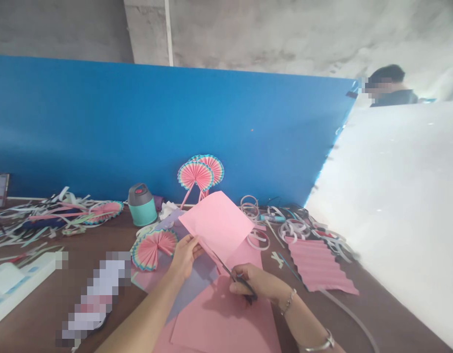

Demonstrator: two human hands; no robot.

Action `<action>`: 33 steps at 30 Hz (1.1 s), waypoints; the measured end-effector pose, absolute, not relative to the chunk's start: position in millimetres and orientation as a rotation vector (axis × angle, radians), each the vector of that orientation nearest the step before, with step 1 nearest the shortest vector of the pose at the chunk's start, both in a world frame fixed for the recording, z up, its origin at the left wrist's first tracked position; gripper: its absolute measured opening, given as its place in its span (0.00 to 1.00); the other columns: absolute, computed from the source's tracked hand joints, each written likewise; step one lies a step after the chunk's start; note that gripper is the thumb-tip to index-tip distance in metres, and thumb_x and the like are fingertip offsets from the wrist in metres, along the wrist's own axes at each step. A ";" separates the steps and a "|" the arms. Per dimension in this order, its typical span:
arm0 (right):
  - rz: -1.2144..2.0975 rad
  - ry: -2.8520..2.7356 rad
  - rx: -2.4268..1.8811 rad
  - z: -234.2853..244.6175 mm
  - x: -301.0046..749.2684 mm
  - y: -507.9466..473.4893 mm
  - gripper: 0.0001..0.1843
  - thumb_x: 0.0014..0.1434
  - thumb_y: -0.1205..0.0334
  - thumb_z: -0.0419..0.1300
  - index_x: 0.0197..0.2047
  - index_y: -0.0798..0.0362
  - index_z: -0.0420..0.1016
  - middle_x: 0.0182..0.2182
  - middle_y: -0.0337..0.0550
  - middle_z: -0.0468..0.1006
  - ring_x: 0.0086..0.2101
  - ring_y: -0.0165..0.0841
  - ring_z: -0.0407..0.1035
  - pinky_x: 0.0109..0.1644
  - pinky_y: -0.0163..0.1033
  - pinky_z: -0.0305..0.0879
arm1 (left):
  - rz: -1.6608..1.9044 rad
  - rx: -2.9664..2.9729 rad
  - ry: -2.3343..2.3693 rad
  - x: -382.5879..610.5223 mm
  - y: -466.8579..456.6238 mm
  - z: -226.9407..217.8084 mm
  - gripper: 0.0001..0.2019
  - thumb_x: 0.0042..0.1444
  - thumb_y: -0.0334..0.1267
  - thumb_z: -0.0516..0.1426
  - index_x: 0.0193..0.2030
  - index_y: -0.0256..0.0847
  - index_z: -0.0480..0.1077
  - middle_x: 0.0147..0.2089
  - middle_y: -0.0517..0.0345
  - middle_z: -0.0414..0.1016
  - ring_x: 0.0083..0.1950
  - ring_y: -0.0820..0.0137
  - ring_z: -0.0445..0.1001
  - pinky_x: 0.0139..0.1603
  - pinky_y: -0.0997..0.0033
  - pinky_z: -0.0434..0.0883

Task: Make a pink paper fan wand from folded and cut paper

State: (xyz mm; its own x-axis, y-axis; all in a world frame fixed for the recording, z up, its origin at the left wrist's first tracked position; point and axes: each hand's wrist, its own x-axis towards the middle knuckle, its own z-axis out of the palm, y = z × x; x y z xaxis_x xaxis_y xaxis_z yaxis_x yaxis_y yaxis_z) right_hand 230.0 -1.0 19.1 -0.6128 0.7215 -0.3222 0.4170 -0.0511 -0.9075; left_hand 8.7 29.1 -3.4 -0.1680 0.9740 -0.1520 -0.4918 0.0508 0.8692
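Note:
My left hand point(185, 255) pinches the lower left edge of a pink paper sheet point(219, 223) and holds it raised above the table. My right hand point(253, 284) is closed on dark-handled scissors point(233, 277); their blades reach up-left into the bottom edge of that sheet. More pink sheets point(226, 323) and a pale purple sheet point(197, 282) lie flat under both hands. A folded pink paper fan point(152, 247) with blue edging lies just left of my left hand.
A pleated pink paper point(318, 267) lies to the right. Two fans on sticks point(200, 176) lean on the blue partition point(138, 127). A teal flask point(141, 205), paper-strip rings point(255, 211) and scraps point(42, 215) litter the brown table. A white board point(403, 206) rises at right, a person behind it.

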 end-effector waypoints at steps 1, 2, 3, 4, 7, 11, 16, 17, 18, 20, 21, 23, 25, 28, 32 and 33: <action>1.703 -1.976 -1.221 19.1 229.9 -1.0 0.23 0.43 0.46 0.68 0.26 0.53 0.64 0.18 0.31 0.63 0.20 0.25 0.57 0.23 0.31 0.52 | 1.471 0.651 1.010 8.7 28.9 -3.2 0.12 0.43 0.40 0.66 0.32 0.37 0.71 0.32 0.52 0.80 0.33 0.65 0.80 0.39 0.66 0.75; 1.693 -1.982 -1.221 19.2 229.8 -1.1 0.23 0.43 0.45 0.68 0.26 0.54 0.64 0.18 0.31 0.63 0.20 0.24 0.57 0.23 0.31 0.52 | 1.471 0.650 1.010 8.7 28.8 -3.1 0.12 0.43 0.40 0.66 0.32 0.37 0.71 0.32 0.52 0.80 0.33 0.65 0.80 0.39 0.66 0.75; 1.689 -1.981 -1.222 19.4 229.6 -1.3 0.23 0.43 0.45 0.68 0.26 0.54 0.64 0.17 0.31 0.63 0.19 0.25 0.58 0.23 0.31 0.53 | 1.471 0.648 1.010 8.6 28.8 -3.1 0.12 0.43 0.40 0.66 0.32 0.37 0.71 0.32 0.51 0.80 0.33 0.65 0.80 0.39 0.66 0.75; 1.689 -1.977 -1.222 19.8 229.4 -1.6 0.23 0.43 0.44 0.67 0.26 0.54 0.64 0.17 0.31 0.63 0.19 0.25 0.58 0.23 0.31 0.53 | 1.472 0.646 1.010 8.6 28.8 -3.1 0.12 0.44 0.40 0.66 0.32 0.37 0.71 0.32 0.51 0.80 0.34 0.65 0.80 0.39 0.66 0.75; 1.691 -1.958 -1.218 22.1 228.6 -2.8 0.24 0.43 0.43 0.67 0.26 0.53 0.64 0.16 0.30 0.63 0.18 0.25 0.58 0.22 0.31 0.54 | 1.476 0.638 1.010 8.5 29.0 -3.4 0.12 0.44 0.40 0.66 0.32 0.37 0.70 0.32 0.51 0.80 0.34 0.65 0.80 0.39 0.67 0.75; 1.703 -1.945 -1.236 25.6 227.2 -3.6 0.24 0.41 0.42 0.68 0.26 0.54 0.64 0.16 0.30 0.64 0.18 0.24 0.58 0.22 0.31 0.54 | 1.477 0.630 1.009 8.6 29.1 -4.1 0.12 0.43 0.40 0.67 0.30 0.37 0.70 0.31 0.52 0.80 0.33 0.65 0.79 0.38 0.67 0.75; 1.731 -1.923 -1.235 26.1 225.7 -3.8 0.24 0.40 0.44 0.68 0.27 0.53 0.65 0.15 0.30 0.65 0.17 0.25 0.59 0.21 0.31 0.54 | 1.479 0.617 1.007 9.0 29.2 -3.8 0.12 0.43 0.38 0.67 0.29 0.37 0.69 0.30 0.53 0.80 0.32 0.67 0.79 0.37 0.70 0.74; 1.735 -1.918 -1.232 25.8 225.6 -3.9 0.24 0.40 0.44 0.68 0.27 0.53 0.64 0.14 0.30 0.65 0.17 0.25 0.60 0.21 0.31 0.54 | 1.480 0.615 1.006 9.1 29.2 -3.5 0.11 0.44 0.38 0.67 0.29 0.37 0.69 0.30 0.53 0.80 0.32 0.67 0.79 0.37 0.70 0.75; 1.737 -1.913 -1.230 25.6 225.5 -4.0 0.23 0.41 0.44 0.68 0.27 0.53 0.64 0.14 0.30 0.65 0.17 0.25 0.60 0.21 0.31 0.54 | 1.480 0.613 1.004 9.2 29.1 -3.3 0.11 0.44 0.38 0.66 0.30 0.37 0.69 0.30 0.53 0.80 0.32 0.67 0.79 0.37 0.70 0.75; 1.732 -1.912 -1.229 25.7 225.3 -4.4 0.23 0.41 0.45 0.68 0.26 0.52 0.64 0.14 0.29 0.63 0.17 0.25 0.60 0.21 0.31 0.55 | 1.481 0.611 0.999 9.3 28.9 -3.0 0.11 0.44 0.37 0.66 0.30 0.37 0.70 0.31 0.53 0.80 0.32 0.67 0.79 0.37 0.70 0.75; 1.727 -1.916 -1.228 26.0 225.2 -4.7 0.23 0.41 0.46 0.68 0.26 0.52 0.63 0.13 0.28 0.63 0.17 0.25 0.60 0.22 0.31 0.55 | 1.480 0.609 0.998 9.2 28.8 -2.8 0.10 0.45 0.37 0.66 0.30 0.37 0.70 0.31 0.52 0.80 0.32 0.67 0.79 0.37 0.70 0.75; 1.727 -1.923 -1.226 27.0 224.9 -5.3 0.22 0.41 0.46 0.68 0.25 0.52 0.63 0.13 0.28 0.63 0.17 0.26 0.61 0.22 0.31 0.55 | 1.480 0.604 0.997 9.1 28.6 -2.7 0.09 0.45 0.36 0.65 0.31 0.36 0.70 0.32 0.53 0.80 0.32 0.68 0.79 0.36 0.71 0.75; 1.734 -1.918 -1.233 28.1 224.6 -5.8 0.22 0.41 0.46 0.68 0.26 0.52 0.64 0.13 0.29 0.64 0.17 0.26 0.61 0.21 0.31 0.55 | 1.479 0.598 0.999 9.1 28.6 -2.7 0.08 0.47 0.34 0.64 0.31 0.36 0.70 0.31 0.53 0.80 0.32 0.68 0.79 0.36 0.71 0.75; 1.731 -1.913 -1.240 29.0 224.4 -6.3 0.21 0.41 0.47 0.68 0.26 0.53 0.64 0.13 0.29 0.66 0.16 0.25 0.60 0.21 0.31 0.54 | 1.476 0.589 1.004 9.3 28.7 -2.5 0.05 0.49 0.33 0.63 0.31 0.36 0.70 0.31 0.53 0.80 0.31 0.69 0.79 0.36 0.72 0.75; 1.731 -1.927 -1.217 28.5 225.0 -6.6 0.21 0.43 0.47 0.68 0.27 0.53 0.65 0.12 0.30 0.67 0.16 0.25 0.60 0.20 0.30 0.54 | 1.476 0.582 1.004 10.1 28.7 -1.9 0.04 0.51 0.31 0.61 0.31 0.36 0.70 0.31 0.53 0.80 0.31 0.69 0.79 0.36 0.72 0.75; 1.731 -1.928 -1.217 28.4 225.1 -6.7 0.21 0.43 0.47 0.67 0.27 0.53 0.65 0.12 0.30 0.67 0.15 0.25 0.60 0.20 0.30 0.54 | 1.476 0.581 1.004 10.2 28.7 -1.8 0.04 0.51 0.31 0.61 0.31 0.36 0.70 0.31 0.53 0.80 0.31 0.70 0.79 0.36 0.73 0.75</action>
